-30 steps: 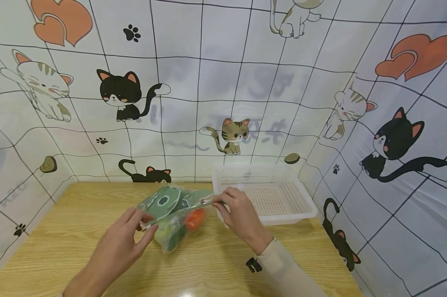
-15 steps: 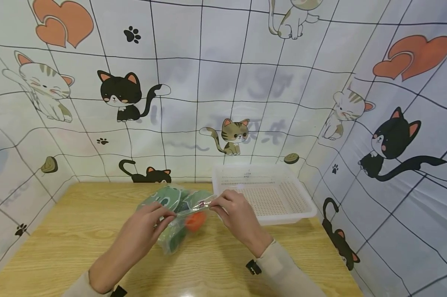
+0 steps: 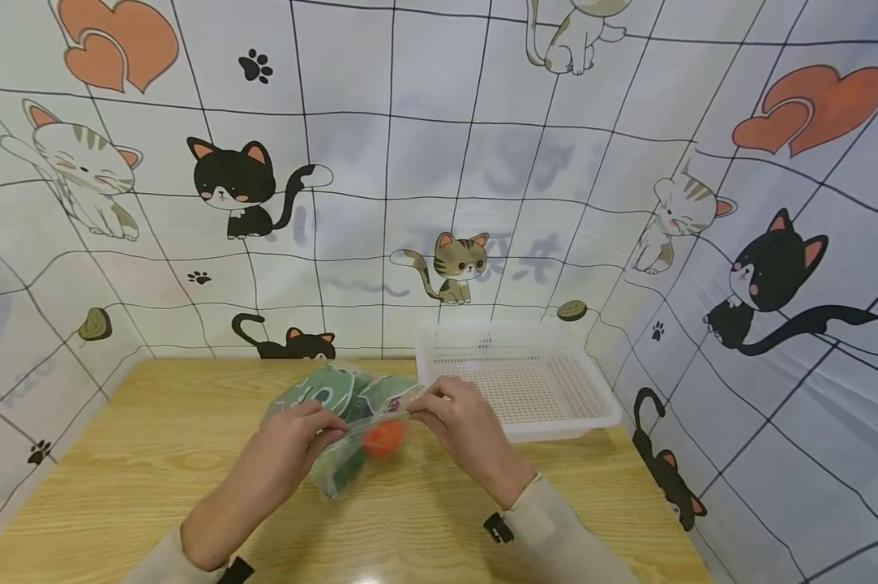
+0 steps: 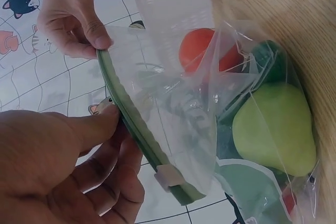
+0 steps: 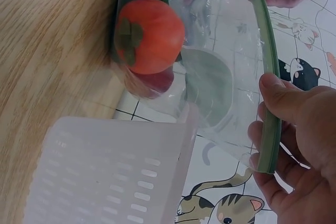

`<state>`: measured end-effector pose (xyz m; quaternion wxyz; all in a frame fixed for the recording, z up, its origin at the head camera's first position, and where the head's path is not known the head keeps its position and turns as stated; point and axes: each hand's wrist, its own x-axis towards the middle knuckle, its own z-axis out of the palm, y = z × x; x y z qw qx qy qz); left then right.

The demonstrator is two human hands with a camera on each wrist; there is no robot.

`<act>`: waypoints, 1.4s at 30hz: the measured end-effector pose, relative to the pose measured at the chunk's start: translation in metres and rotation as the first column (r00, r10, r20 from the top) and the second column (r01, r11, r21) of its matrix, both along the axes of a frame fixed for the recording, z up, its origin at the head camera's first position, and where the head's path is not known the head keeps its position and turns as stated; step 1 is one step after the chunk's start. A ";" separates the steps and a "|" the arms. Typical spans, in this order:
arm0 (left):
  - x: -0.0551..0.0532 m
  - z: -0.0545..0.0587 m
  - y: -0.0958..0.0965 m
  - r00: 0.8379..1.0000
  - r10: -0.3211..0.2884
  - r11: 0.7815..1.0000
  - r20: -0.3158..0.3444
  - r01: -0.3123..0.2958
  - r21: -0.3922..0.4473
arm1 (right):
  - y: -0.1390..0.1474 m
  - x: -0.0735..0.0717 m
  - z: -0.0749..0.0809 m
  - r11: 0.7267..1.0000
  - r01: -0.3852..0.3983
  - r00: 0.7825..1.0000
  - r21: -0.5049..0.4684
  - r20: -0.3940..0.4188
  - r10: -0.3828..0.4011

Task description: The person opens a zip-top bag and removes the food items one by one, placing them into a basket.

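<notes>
A clear zip bag (image 3: 391, 387) with green printing stands on the table between both hands. My left hand (image 3: 285, 446) pinches its green zip strip (image 4: 126, 106) between thumb and fingers, partway along. At the strip's right end, my right hand (image 3: 464, 430) holds it between thumb and curled fingers. A pale slider (image 4: 168, 176) sits near the strip's other end, below the left fingers in the left wrist view. Through the plastic show an orange-red persimmon (image 5: 152, 32) with a green calyx, a yellow-green pear (image 4: 275, 129), a dark green item (image 4: 270, 59) and a dark red one (image 5: 152, 82), partly hidden.
Just right of the bag stands a white perforated plastic basket (image 3: 563, 430), close to my right hand. The wood-grain table (image 3: 154, 438) ends at a curtain (image 3: 358, 162) printed with cats, which rises behind and on both sides.
My left hand has slid right along the zip strip from its left end, closer to my right hand, and now pinches it there. The right hand has barely moved.
</notes>
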<state>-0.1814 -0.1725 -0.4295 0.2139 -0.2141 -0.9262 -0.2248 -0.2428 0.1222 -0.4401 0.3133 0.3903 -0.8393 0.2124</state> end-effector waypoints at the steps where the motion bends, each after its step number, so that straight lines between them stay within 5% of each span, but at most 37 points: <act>1: 0.000 0.000 0.000 1.000 0.009 1.000 0.005 -0.009 -0.010 | 0.000 0.000 0.000 1.000 -0.003 1.000 -0.001 -0.006 0.003; 12: 0.002 -0.004 0.002 0.999 0.027 1.000 0.027 -0.027 -0.002 | -0.003 0.002 -0.006 0.997 -0.076 0.994 0.004 -0.076 0.076; 21: 0.000 -0.004 0.004 1.000 -0.003 0.997 0.006 0.003 0.075 | -0.023 0.019 -0.004 0.965 -0.185 0.941 0.184 -0.250 0.228; 27: -0.001 -0.002 0.008 1.000 0.009 0.996 0.029 -0.011 0.089 | -0.038 0.031 -0.005 0.938 -0.032 0.971 0.345 -0.210 0.110; 31: -0.003 -0.001 0.010 0.999 -0.005 0.994 0.035 0.001 0.108 | -0.046 0.034 -0.009 0.909 0.076 0.971 0.410 -0.238 0.027; 42: -0.005 -0.004 0.011 0.986 -0.077 0.995 -0.150 0.086 0.054 | -0.054 0.039 -0.022 0.833 0.249 0.959 0.494 -0.245 -0.142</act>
